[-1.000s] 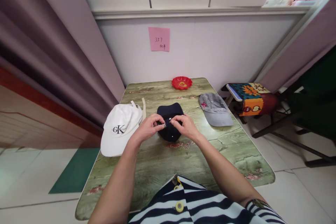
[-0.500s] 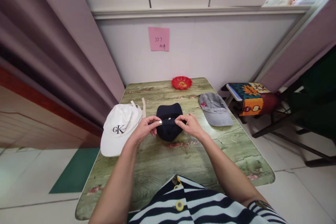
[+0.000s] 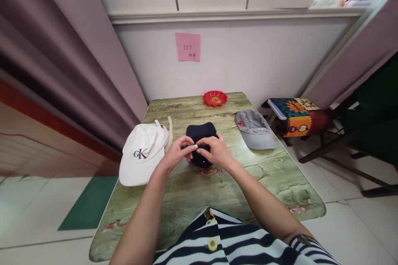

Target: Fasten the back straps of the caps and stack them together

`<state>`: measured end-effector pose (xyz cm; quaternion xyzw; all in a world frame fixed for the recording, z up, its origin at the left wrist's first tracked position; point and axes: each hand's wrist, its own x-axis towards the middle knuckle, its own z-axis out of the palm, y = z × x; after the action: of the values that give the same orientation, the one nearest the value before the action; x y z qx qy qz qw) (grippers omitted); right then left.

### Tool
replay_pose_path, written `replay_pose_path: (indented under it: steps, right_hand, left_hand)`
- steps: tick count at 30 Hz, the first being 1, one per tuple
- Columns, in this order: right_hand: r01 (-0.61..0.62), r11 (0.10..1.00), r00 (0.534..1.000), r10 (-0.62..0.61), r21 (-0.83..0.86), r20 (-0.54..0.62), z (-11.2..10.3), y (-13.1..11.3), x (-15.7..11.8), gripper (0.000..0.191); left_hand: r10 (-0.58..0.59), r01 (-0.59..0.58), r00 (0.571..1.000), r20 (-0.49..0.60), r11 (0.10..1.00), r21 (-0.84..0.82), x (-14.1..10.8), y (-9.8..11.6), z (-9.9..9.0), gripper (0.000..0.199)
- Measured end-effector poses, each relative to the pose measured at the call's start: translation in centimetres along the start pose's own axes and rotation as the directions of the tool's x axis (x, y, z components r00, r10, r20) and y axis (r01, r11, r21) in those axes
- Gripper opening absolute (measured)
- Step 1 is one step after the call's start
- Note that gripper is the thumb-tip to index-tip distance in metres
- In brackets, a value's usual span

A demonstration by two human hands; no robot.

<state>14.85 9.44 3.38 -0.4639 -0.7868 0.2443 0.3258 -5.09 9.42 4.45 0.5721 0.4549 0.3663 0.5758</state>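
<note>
A dark navy cap (image 3: 201,129) lies in the middle of the table, its brim turned away from me. My left hand (image 3: 178,152) pinches one end of the cap's back strap between thumb and fingers. A small pale, shiny piece (image 3: 195,147) shows at the left thumb tip; whether it is a buckle I cannot tell. From the other side, my right hand (image 3: 214,150) pinches the other strap end, its fingertips nearly meeting the left ones. The fingers hide most of the strap. Beside my left hand sits a white cap (image 3: 141,149) with black letters and a loose strap.
A grey cap (image 3: 255,130) rests at the table's right side. Near the wall stands a red scalloped dish (image 3: 214,98). All lie on a green wood-patterned table (image 3: 186,203). A pink note (image 3: 188,47) is stuck to the wall, and a stool with a colourful cover (image 3: 301,116) stands right.
Both hands have come together over the navy cap, the right one moving left. The strap ends, held apart before, are now close to each other.
</note>
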Motion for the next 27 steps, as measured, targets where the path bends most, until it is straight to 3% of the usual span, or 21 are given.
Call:
replay_pose_path:
  steps: [7,10,12,15,19,21,24,27]
  right_hand:
    - [-0.095,0.993,0.993,0.099,0.064,-0.059,1.1,0.4,0.0,0.012]
    - [-0.129,0.986,0.987,0.138,0.105,-0.087,1.0,0.5,0.1,0.013]
    - [-0.150,0.980,0.981,0.164,0.131,-0.105,0.8,0.5,0.1,0.014]
    - [-0.173,0.972,0.972,0.194,0.156,-0.133,0.7,0.3,0.1,0.015]
    - [-0.162,0.969,0.969,0.191,0.185,-0.154,1.1,0.2,0.1,0.018]
    - [-0.151,0.962,0.971,0.187,0.226,-0.147,1.4,0.2,0.0,0.020]
    - [-0.153,0.936,0.974,0.197,0.316,-0.114,1.5,0.4,0.0,0.022]
    - [-0.154,0.922,0.979,0.192,0.355,-0.073,1.4,0.6,-0.1,0.024]
  left_hand:
    - [0.082,-0.082,0.995,-0.055,0.997,0.007,-0.2,-1.4,0.8,0.039]
    - [0.165,-0.146,0.967,-0.194,0.983,0.107,-0.2,-2.0,1.2,0.034]
    - [0.216,-0.166,0.921,-0.325,0.970,0.177,-0.2,-2.2,1.6,0.036]
    - [0.174,-0.124,0.880,-0.442,0.983,0.139,-0.2,-2.2,2.2,0.039]
    - [0.021,-0.048,0.940,-0.340,0.996,-0.071,-0.4,-1.7,3.1,0.042]
    - [0.005,-0.049,0.942,-0.337,0.991,-0.121,-0.4,-1.5,3.5,0.042]
    - [0.061,-0.102,0.929,-0.365,0.990,-0.093,-0.4,-1.3,3.7,0.045]
    - [0.175,-0.157,0.919,-0.354,0.984,0.081,-0.5,-1.4,3.5,0.041]
